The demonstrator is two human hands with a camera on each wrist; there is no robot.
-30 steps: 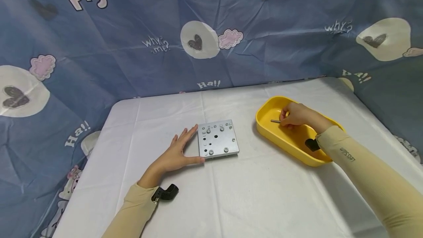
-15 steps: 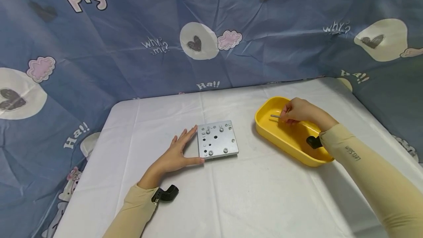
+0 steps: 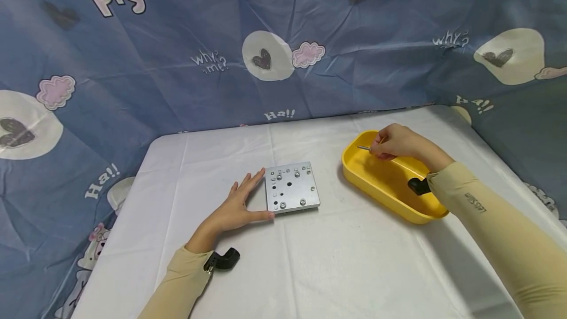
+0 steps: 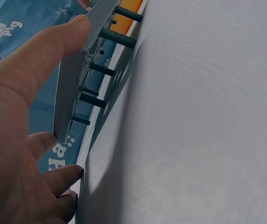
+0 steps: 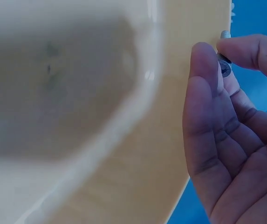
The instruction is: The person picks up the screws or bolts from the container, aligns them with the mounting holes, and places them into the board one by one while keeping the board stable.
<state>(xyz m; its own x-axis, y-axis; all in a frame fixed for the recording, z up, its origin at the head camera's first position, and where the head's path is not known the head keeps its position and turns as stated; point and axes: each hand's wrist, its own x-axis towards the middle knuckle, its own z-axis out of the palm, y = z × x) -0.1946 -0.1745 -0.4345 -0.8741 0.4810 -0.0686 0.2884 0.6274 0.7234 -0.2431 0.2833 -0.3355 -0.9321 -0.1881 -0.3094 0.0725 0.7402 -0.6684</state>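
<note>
A square silver metal plate point(image 3: 292, 188) with holes and screw heads lies on the white table. In the left wrist view several threaded screws point(image 4: 118, 38) stick out of its underside. My left hand point(image 3: 235, 210) spreads straight fingers at the plate's left side, thumb at the near corner and index finger at the far one. Over the far end of the yellow tray point(image 3: 376, 190), my right hand point(image 3: 396, 142) pinches a screw point(image 3: 364, 147) between thumb and fingers. Its dark round head point(image 5: 224, 69) shows in the right wrist view; much of its shank is covered by fingers.
The tray stands to the right of the plate, its wall raised all round. Small dark blurred spots point(image 5: 50, 63) appear inside it in the right wrist view. A blue printed curtain point(image 3: 230, 92) hangs behind the white tablecloth point(image 3: 345, 270).
My right hand has moved a little up and away toward the tray's far end, carrying the pinched screw with it. The left hand and the plate stay where they were.
</note>
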